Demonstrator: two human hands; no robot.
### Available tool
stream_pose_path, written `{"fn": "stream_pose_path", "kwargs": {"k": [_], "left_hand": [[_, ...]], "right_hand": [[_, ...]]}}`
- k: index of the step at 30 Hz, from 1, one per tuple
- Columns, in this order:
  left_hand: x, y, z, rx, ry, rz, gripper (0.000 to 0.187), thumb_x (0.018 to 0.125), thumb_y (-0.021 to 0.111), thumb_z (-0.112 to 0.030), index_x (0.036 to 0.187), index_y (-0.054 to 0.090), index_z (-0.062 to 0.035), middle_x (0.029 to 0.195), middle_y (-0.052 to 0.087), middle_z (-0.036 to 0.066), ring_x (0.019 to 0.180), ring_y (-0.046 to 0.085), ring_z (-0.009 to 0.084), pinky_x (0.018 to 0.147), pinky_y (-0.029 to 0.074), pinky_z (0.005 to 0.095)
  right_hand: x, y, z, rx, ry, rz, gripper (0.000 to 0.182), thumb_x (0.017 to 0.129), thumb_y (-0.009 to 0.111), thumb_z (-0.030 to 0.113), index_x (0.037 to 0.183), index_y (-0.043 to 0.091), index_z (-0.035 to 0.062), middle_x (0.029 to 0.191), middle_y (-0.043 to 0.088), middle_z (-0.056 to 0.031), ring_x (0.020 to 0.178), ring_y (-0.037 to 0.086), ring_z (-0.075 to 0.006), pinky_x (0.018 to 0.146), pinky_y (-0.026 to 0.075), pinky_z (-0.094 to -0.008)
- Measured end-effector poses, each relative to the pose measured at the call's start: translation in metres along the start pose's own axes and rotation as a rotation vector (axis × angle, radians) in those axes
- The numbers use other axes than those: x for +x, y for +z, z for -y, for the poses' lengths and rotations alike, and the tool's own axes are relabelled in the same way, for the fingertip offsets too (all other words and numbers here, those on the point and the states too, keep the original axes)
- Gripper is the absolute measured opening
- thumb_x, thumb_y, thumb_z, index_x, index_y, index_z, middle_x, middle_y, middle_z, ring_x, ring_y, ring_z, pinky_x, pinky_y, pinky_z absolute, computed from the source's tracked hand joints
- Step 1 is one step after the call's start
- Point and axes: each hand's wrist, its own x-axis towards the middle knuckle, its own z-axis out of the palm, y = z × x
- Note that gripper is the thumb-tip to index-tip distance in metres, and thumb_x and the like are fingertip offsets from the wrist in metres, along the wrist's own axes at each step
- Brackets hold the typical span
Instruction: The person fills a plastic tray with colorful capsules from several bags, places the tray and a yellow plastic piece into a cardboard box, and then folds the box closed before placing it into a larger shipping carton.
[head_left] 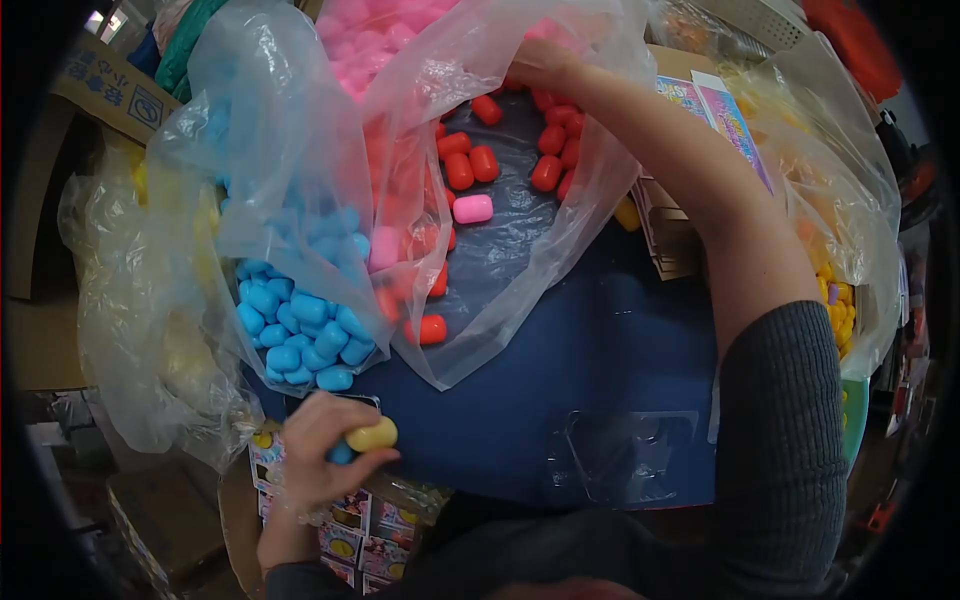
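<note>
My left hand (325, 445) is closed around a pale yellow capsule (372, 435) and a blue capsule (341, 453), low at the left edge of the dark blue table (480, 420). Just above it, blue capsules (300, 325) spill from the mouth of a clear bag. My right arm reaches to the far side, where my right hand (535, 65) is at the pile of red capsules (553, 150) inside a clear bag (450, 365); its fingers are hidden by plastic and capsules. One pink capsule (473, 208) lies among the red ones.
An empty clear plastic tray (630, 455) lies at the table's front right. Pink capsules (360, 45) fill a bag at the back. Bags with yellow capsules (840, 315) stand at the right, beside printed cards (720, 120). Printed boxes (385, 555) sit below the front edge.
</note>
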Motion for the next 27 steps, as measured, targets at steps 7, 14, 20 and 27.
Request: {"fn": "stream_pose_path", "kwargs": {"k": [7, 14, 20, 27], "left_hand": [[-0.020, 0.078, -0.033, -0.318, 0.045, 0.051, 0.039, 0.064, 0.090, -0.019, 0.095, 0.068, -0.0064, 0.089, 0.069, 0.006, 0.079, 0.065, 0.0220, 0.066, 0.053, 0.0303], [0.001, 0.128, -0.060, -0.346, 0.363, 0.090, 0.032, 0.074, 0.080, -0.012, 0.101, 0.067, -0.0027, 0.102, 0.064, 0.008, 0.086, 0.063, 0.0233, 0.067, 0.054, 0.0297], [0.022, 0.136, -0.076, -0.363, 0.382, 0.128, 0.033, 0.074, 0.079, -0.011, 0.103, 0.066, -0.0026, 0.104, 0.062, 0.009, 0.089, 0.061, 0.0250, 0.070, 0.054, 0.0322], [0.027, 0.145, -0.079, -0.385, 0.361, 0.098, 0.037, 0.068, 0.083, -0.011, 0.100, 0.065, -0.0032, 0.097, 0.065, 0.010, 0.088, 0.062, 0.0278, 0.075, 0.053, 0.0356]], "right_hand": [[0.009, 0.039, -0.006, -0.303, -0.314, -0.122, 0.019, 0.084, 0.057, 0.015, 0.086, 0.075, 0.0076, 0.090, 0.070, -0.0112, 0.084, 0.070, -0.0276, 0.067, 0.056, -0.0389], [0.004, 0.036, 0.019, -0.462, -0.337, 0.024, 0.018, 0.084, 0.058, 0.015, 0.085, 0.075, 0.0084, 0.095, 0.068, -0.0090, 0.083, 0.070, -0.0248, 0.064, 0.056, -0.0394], [-0.009, -0.043, 0.049, -0.153, -0.101, -0.052, 0.017, 0.083, 0.058, 0.013, 0.083, 0.073, 0.0064, 0.095, 0.067, -0.0124, 0.080, 0.070, -0.0267, 0.064, 0.056, -0.0411], [-0.142, -0.339, 0.182, 0.376, 0.232, 0.030, 0.041, 0.082, 0.066, 0.009, 0.123, 0.063, 0.0128, 0.110, 0.063, -0.0129, 0.090, 0.066, -0.0330, 0.078, 0.054, -0.0400]]}}
